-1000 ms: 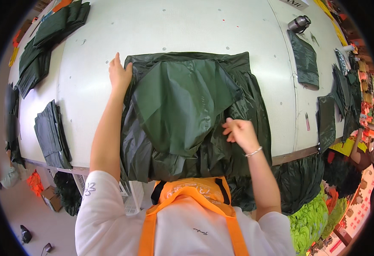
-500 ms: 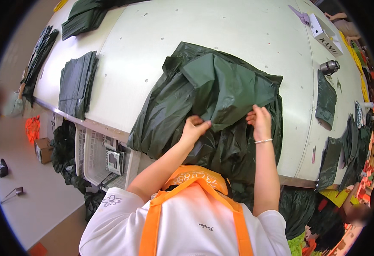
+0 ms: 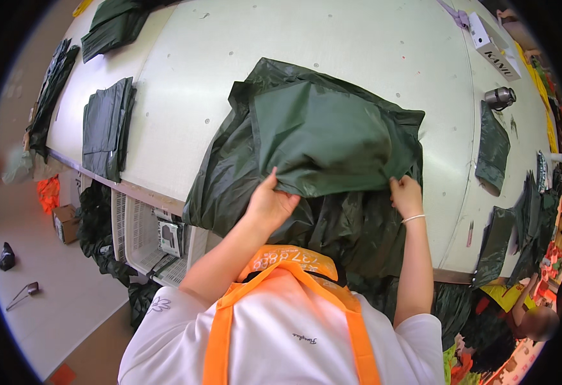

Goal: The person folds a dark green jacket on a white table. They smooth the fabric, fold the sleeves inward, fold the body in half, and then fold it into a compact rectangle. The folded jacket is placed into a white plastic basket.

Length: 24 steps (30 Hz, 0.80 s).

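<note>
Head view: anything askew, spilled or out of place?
No spill shows. Oddest is the small black item lying loose on the floor, away from the table; the dark green fabric is rumpled, but that may just be handling.

The broad white worktop (image 3: 178, 83) shines brightly; at near left, grey floor (image 3: 69, 308) meets brown floor (image 3: 98, 350).
</note>
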Each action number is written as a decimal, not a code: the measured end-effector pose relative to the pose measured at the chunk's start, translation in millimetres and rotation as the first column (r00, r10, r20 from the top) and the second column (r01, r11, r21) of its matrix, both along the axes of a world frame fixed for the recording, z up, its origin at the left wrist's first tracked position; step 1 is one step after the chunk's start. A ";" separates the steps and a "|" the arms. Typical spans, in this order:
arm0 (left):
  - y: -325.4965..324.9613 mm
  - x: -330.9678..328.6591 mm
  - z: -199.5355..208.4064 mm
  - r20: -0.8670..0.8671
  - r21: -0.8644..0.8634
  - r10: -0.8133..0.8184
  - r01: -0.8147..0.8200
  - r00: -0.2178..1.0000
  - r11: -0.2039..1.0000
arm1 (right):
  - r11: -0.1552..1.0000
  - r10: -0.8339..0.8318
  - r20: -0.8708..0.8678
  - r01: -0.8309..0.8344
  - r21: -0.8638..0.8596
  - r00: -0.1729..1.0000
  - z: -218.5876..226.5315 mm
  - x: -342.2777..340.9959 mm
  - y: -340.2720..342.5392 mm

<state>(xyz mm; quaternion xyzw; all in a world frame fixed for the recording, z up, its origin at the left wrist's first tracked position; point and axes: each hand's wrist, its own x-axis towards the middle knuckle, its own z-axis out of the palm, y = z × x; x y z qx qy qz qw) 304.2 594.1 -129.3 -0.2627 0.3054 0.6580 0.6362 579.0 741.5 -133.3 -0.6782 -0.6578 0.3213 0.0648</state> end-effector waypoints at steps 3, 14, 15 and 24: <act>-6.3 12.6 1.8 -0.008 0.033 -0.047 0.048 0.999 0.998 | 0.829 0.098 -0.013 -0.074 0.554 0.995 21.8 -32.0 -13.0; 33.7 11.5 73.5 -0.734 0.331 -0.214 0.615 0.645 0.716 | 0.308 0.641 -0.657 -0.917 -0.254 0.397 -46.8 -151.0 -6.2; 41.1 6.1 82.1 -0.704 0.199 -0.376 0.675 0.602 0.710 | 0.313 0.575 -0.646 -0.864 -0.393 0.502 -38.0 -159.6 -3.8; 10.2 -83.4 14.3 -0.878 -0.466 -0.456 0.478 -0.146 0.744 | 0.914 0.384 -0.323 -0.305 0.269 0.865 29.2 -57.1 20.5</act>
